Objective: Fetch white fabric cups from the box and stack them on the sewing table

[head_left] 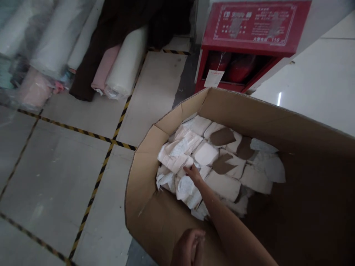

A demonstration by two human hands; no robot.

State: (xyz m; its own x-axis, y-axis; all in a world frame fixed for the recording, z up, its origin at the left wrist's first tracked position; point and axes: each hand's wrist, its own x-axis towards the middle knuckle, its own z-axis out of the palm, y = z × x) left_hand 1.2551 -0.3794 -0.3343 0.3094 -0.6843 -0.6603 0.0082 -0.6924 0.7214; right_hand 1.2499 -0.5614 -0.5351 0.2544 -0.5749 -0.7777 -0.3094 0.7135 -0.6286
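My right hand [192, 174] reaches down into a large cardboard box [141, 199]. Its fingers are closed on the edge of a bundle of pale pink cut fabric pieces [177, 162], at the left side of the stacked layer. Around it lie several similar off-white bundles [223, 183], some wrapped in thin printed paper [191, 188]. Dark brown cut pieces [222, 136] rest on top of a few of them. Near the box's front wall, low in the view, my left hand [188, 246] is loosely curled, with nothing visible in it.
A red fire extinguisher cabinet [252, 29] stands just behind the box. Fabric rolls [126, 66], some in plastic, lie at the upper left. Yellow-black tape [97, 184] marks the tiled floor [66, 162]. The box's right part is in deep shadow.
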